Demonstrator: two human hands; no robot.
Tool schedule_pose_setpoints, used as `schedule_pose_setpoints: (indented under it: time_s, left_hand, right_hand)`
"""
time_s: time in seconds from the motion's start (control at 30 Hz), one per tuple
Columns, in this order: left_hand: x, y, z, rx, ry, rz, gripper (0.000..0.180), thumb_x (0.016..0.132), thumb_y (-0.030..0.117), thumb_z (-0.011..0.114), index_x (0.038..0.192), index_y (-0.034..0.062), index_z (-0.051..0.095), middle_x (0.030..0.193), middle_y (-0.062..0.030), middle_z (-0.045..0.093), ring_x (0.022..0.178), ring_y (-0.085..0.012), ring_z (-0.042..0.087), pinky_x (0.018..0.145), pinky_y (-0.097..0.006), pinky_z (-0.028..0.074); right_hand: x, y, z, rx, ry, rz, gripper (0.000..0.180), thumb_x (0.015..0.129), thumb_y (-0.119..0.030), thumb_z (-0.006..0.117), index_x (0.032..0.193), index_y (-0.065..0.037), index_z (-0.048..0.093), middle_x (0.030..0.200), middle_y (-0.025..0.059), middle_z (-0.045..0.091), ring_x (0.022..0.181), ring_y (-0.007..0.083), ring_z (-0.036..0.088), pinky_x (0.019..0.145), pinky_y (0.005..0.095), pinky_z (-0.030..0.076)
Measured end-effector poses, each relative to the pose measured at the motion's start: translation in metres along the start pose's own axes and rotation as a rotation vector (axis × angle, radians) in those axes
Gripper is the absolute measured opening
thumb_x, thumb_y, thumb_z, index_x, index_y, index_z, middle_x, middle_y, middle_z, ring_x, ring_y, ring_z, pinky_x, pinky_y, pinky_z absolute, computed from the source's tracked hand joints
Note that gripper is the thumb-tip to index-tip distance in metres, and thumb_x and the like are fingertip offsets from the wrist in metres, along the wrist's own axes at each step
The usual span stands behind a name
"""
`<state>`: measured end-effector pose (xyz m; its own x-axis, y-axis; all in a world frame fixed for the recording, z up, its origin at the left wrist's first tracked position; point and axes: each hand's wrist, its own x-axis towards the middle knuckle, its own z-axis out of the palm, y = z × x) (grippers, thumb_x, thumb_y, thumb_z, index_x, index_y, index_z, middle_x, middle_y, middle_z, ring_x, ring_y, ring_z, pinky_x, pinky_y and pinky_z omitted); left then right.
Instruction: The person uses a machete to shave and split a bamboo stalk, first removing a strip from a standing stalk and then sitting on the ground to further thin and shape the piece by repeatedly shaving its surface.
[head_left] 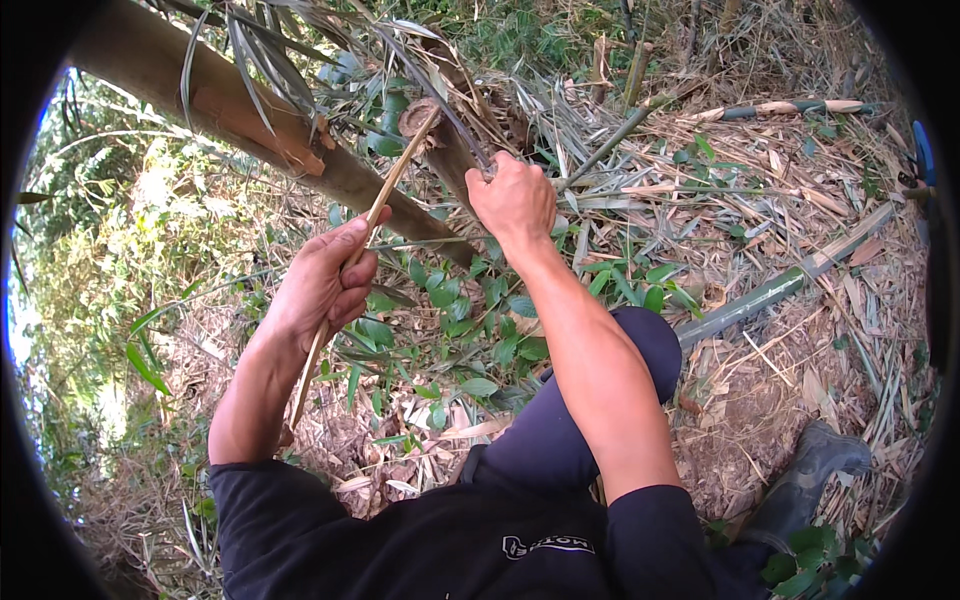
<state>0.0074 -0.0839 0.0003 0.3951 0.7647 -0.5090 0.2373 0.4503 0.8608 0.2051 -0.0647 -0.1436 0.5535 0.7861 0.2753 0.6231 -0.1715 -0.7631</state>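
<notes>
My left hand (325, 275) is closed round a thin, pale strip of split bamboo (398, 172). The strip slants from beside my left forearm up to the cut top of a stump (450, 165), its upper end in front of that top. To the right, my right hand (515, 200) is a fist on the near end of a long, dark, narrow knife (452, 118). Its blade points up and away to the left, past the stump; the handle is hidden in my fingers. Between the strip and the knife there is a gap.
A thick bamboo trunk (340, 180) slants across the upper left, behind the stump. Leafy green plants (450, 300) grow below my hands. On the right, a split bamboo length (770, 290) lies on littered ground, near my boot (815, 480). Another pole (780, 110) lies farther off.
</notes>
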Motion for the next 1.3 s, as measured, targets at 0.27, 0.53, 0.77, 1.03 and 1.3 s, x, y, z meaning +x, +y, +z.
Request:
schedule_pose_setpoints:
  time_s: [0.27,0.53,0.77,1.03,1.3]
  left_hand:
    - [0.001,0.004,0.002,-0.023,-0.029,-0.01,0.042,0.107,0.029,0.038,0.141,0.0047,0.044,0.058,0.0059,0.033,0.036,-0.0028,0.026,0.031,-0.017,0.024]
    - [0.002,0.007,-0.001,-0.057,-0.036,-0.036,0.043,0.107,0.03,0.037,0.143,0.0064,0.042,0.058,0.0065,0.033,0.035,-0.0029,0.026,0.03,-0.018,0.024]
    - [0.002,0.004,-0.008,-0.123,-0.056,-0.056,0.044,0.107,0.03,0.035,0.144,0.0069,0.04,0.059,0.0061,0.031,0.036,-0.0024,0.025,0.029,-0.018,0.024]
    - [0.005,0.002,-0.004,-0.147,-0.075,-0.086,0.044,0.107,0.032,0.035,0.144,0.0085,0.04,0.059,0.0063,0.031,0.036,-0.0019,0.024,0.029,-0.017,0.025]
    - [0.008,0.001,-0.003,-0.221,-0.106,-0.095,0.043,0.108,0.031,0.035,0.144,0.0085,0.04,0.058,0.0064,0.032,0.035,-0.0011,0.024,0.029,-0.017,0.024]
  right_hand:
    - [-0.004,0.001,0.002,0.056,-0.038,0.046,0.028,0.081,-0.032,0.069,0.083,-0.004,0.067,0.064,0.0173,0.067,0.064,0.0349,0.07,0.06,0.0459,0.057]
    - [-0.01,0.007,0.008,0.048,-0.01,-0.045,0.028,0.081,-0.031,0.067,0.082,-0.004,0.067,0.063,0.0166,0.066,0.058,0.0337,0.068,0.059,0.0454,0.056]
    - [-0.012,-0.005,-0.004,0.076,-0.086,-0.047,0.03,0.081,-0.033,0.069,0.083,-0.003,0.067,0.07,0.0183,0.069,0.066,0.0349,0.07,0.063,0.0444,0.058]
    - [-0.01,0.001,0.007,0.068,-0.079,-0.022,0.03,0.081,-0.034,0.07,0.082,-0.004,0.068,0.07,0.0178,0.069,0.066,0.036,0.07,0.063,0.0467,0.057]
    - [-0.008,0.007,0.006,0.126,-0.068,0.062,0.026,0.082,-0.031,0.068,0.079,-0.005,0.066,0.062,0.0147,0.067,0.058,0.0307,0.069,0.057,0.0433,0.057]
